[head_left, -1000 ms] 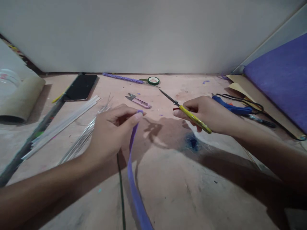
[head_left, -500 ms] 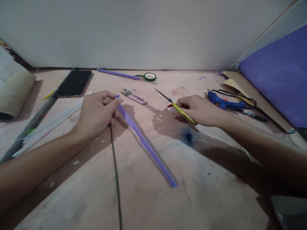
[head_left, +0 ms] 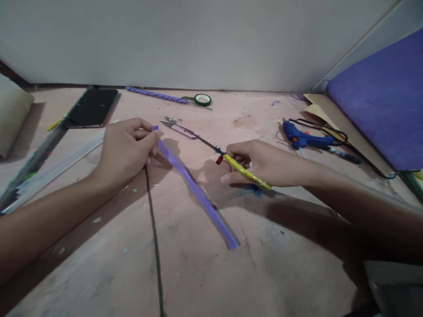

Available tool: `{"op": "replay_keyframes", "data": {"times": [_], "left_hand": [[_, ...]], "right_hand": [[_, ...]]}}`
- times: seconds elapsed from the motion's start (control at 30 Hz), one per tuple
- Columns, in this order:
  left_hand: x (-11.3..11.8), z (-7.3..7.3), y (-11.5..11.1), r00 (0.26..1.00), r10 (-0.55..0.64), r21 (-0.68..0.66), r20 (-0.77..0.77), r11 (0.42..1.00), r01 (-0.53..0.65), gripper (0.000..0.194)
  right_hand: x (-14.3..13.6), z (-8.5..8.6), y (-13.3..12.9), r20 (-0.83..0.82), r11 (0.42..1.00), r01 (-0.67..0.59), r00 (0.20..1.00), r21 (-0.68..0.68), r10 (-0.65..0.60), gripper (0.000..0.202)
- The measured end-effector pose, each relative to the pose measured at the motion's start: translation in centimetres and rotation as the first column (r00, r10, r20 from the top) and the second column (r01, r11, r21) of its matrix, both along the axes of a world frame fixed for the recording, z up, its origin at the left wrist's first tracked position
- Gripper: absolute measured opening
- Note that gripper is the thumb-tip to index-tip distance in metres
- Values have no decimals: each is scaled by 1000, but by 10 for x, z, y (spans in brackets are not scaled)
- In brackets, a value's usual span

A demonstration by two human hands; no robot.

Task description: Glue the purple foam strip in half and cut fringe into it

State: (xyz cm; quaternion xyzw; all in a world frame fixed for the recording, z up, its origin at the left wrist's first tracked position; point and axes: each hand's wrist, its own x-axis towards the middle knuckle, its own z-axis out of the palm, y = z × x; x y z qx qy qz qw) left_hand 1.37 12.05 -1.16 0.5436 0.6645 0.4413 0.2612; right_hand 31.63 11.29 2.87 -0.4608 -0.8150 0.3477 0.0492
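Note:
My left hand (head_left: 128,143) pinches the top end of a purple strip (head_left: 201,196), which slants down to the right over the table. From beneath the same hand a thin dark green stem (head_left: 153,233) runs toward the near edge; its upper end is hidden. My right hand (head_left: 264,163) is closed round scissors with yellow-wrapped handles (head_left: 246,171), their dark blades pointing up and left. Beyond, between the hands, lie pink thread snips (head_left: 181,129), partly behind the scissor tips.
A black phone (head_left: 93,108), a purple wrapped stem (head_left: 157,94) and green tape (head_left: 202,100) lie at the back. On the right are a blue glue gun (head_left: 306,137) and purple material (head_left: 380,97). A cardboard tube (head_left: 13,114) stands at the left edge.
My right hand has moved nearer with the scissors, whose blades have swung lower and further left. My left hand still holds the purple strip. The whole view has shifted slightly.

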Motion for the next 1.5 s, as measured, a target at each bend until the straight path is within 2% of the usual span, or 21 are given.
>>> {"op": "replay_keyframes", "data": {"times": [0.1, 0.3, 0.4, 0.47, 0.5, 0.57, 0.63, 0.7, 0.77, 0.87, 1.03, 1.13, 1.27, 1.3, 1.33, 1.43, 1.5], "left_hand": [[0, 1, -1, 1000, -7, -12, -2, 1000, 7, 14], [-2, -5, 0, 1000, -2, -24, -19, 1000, 1, 12], [-4, -7, 2, 999, 21, -49, -35, 999, -23, 13], [-6, -8, 3, 998, 33, -81, -45, 996, -36, 18], [-7, -8, 4, 998, 35, -96, -48, 995, -40, 23], [-9, -9, 6, 998, 35, -116, -49, 992, -40, 33], [-10, -11, 8, 998, 33, -117, -46, 992, -39, 34], [-11, -13, 9, 999, 31, -99, -40, 994, -35, 24], [-12, -15, 10, 999, 31, -72, -31, 997, -34, 15], [-13, -16, 11, 999, 28, -66, -22, 997, -30, 14], [-17, -20, 12, 1000, 8, -103, -13, 995, -9, 38], [-18, -19, 11, 1000, 5, -60, 9, 998, -4, 41], [-15, -11, 5, 993, -29, -7, 114, 1000, 30, 42], [-12, -9, 3, 987, -46, -8, 154, 999, 48, 41], [-9, -7, -1, 979, -66, -13, 196, 998, 69, 39], [4, 1, -17, 939, -138, -24, 314, 988, 154, 30], [16, 8, -31, 901, -202, -14, 383, 975, 224, 27]], "right_hand": [[-8, 2, -16, -51, 996, -64, 997, -67, 61, 38], [-24, 6, -52, 38, 987, -136, 989, -88, 140, 27], [-26, 3, -61, -41, 980, -167, 986, -110, 164, 26], [-26, 0, -62, -223, 960, -146, 970, -238, 93, 28], [-26, -2, -62, -326, 931, -141, 945, -337, 25, 29], [-25, -5, -61, -487, 844, -134, 858, -519, -163, 31], [-24, -8, -58, -564, 779, -134, 765, -612, -311, 34], [-24, -11, -52, -608, 764, -127, 693, -633, -388, 39], [-24, -14, -46, -649, 774, -146, 652, -615, -393, 43], [-23, -17, -36, -693, 797, -170, 617, -579, -373, 44], [-22, -14, -32, -675, 782, -186, 643, -595, -362, 42], [-23, -6, -41, -663, 768, -190, 653, -611, -366, 44], [-25, 0, -54, -559, 661, -257, 775, -705, -294, 49], [-25, 0, -55, -560, 661, -277, 786, -698, -262, 50], [-23, -2, -54, -578, 692, -286, 783, -663, -230, 52], [-17, -6, -43, -641, 862, -224, 754, -454, -142, 60], [-13, -6, -34, -604, 936, -157, 794, -316, -71, 63]]}}
